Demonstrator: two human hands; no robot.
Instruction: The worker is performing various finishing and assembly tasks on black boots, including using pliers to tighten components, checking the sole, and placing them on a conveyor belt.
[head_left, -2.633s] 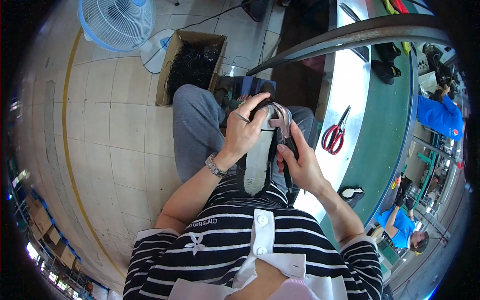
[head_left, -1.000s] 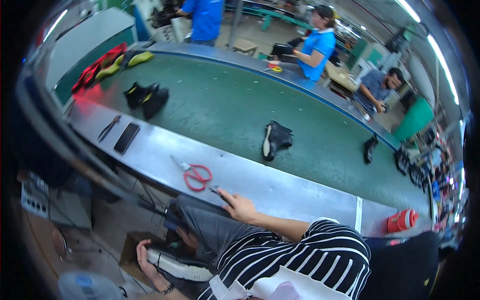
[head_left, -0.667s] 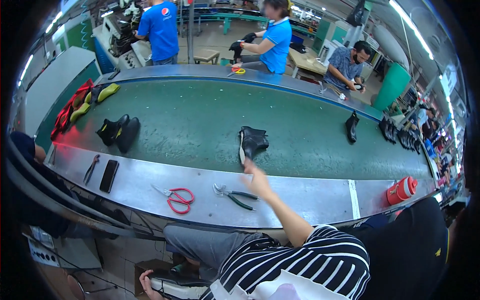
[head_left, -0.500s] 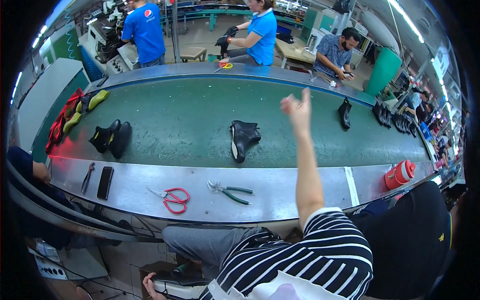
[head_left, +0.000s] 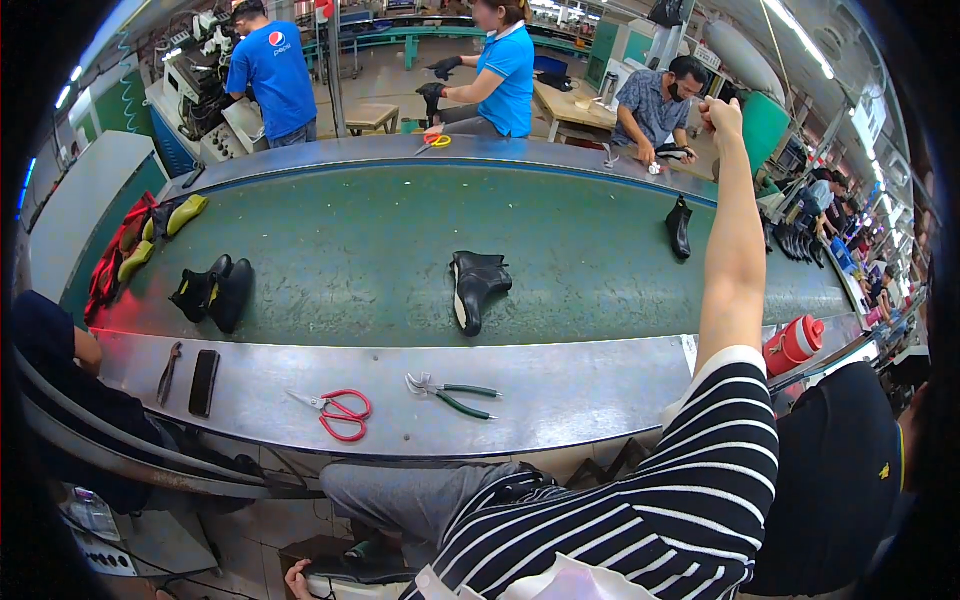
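Note:
Stretched out over the right end of the green conveyor, my right hand (head_left: 722,115) is raised with its fingers curled, and nothing shows in it. Low at the bottom edge, my left hand (head_left: 297,578) has its fingers curled at the end of a black boot with a white side (head_left: 360,580), partly hidden by my body. One black ankle boot (head_left: 478,285) lies on its side mid-belt, and another black boot (head_left: 679,228) stands farther right. On the near metal ledge lie red-handled scissors (head_left: 343,412) and green-handled pliers (head_left: 455,393).
A black boot pair (head_left: 222,295) and yellow-green shoe pieces (head_left: 180,216) sit at the belt's left. A phone (head_left: 204,383) and pincers (head_left: 169,373) lie on the ledge, a red jug (head_left: 795,345) at its right. People work across the belt and on both sides.
My right arm has swung right and stretched farther out, its fingers now more curled. The view has shifted slightly. My left hand stays low at the boot.

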